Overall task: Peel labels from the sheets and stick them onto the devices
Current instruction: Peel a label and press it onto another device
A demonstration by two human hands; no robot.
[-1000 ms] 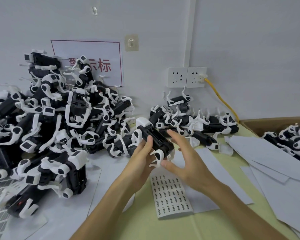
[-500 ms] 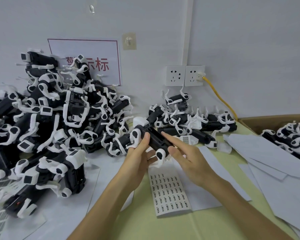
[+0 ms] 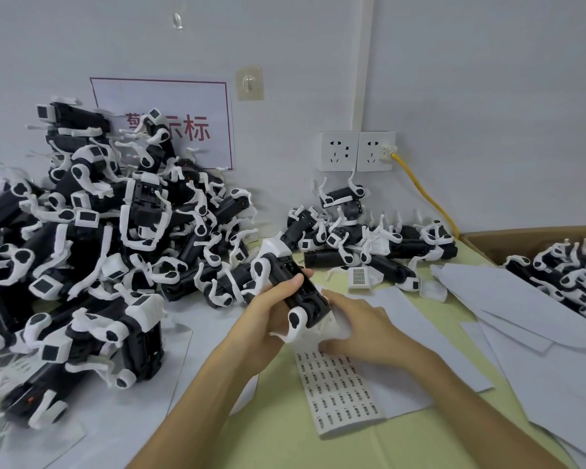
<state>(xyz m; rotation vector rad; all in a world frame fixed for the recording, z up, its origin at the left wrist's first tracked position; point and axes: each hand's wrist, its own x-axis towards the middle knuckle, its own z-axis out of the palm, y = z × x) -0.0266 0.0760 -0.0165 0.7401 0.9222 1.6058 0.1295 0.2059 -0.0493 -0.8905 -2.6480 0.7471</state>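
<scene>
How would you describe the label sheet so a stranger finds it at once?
On the yellow-green table, find the right hand. The label sheet runs from under it toward the viewer. Unlike the blank papers around it, it carries rows of small dark labels.

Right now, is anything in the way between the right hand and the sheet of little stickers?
Nothing visible is. The right hand lies at the top edge of the white paper label sheet. The black-and-white plastic device, held in the left hand, sits just above that edge, beside the right hand, not between.
</scene>
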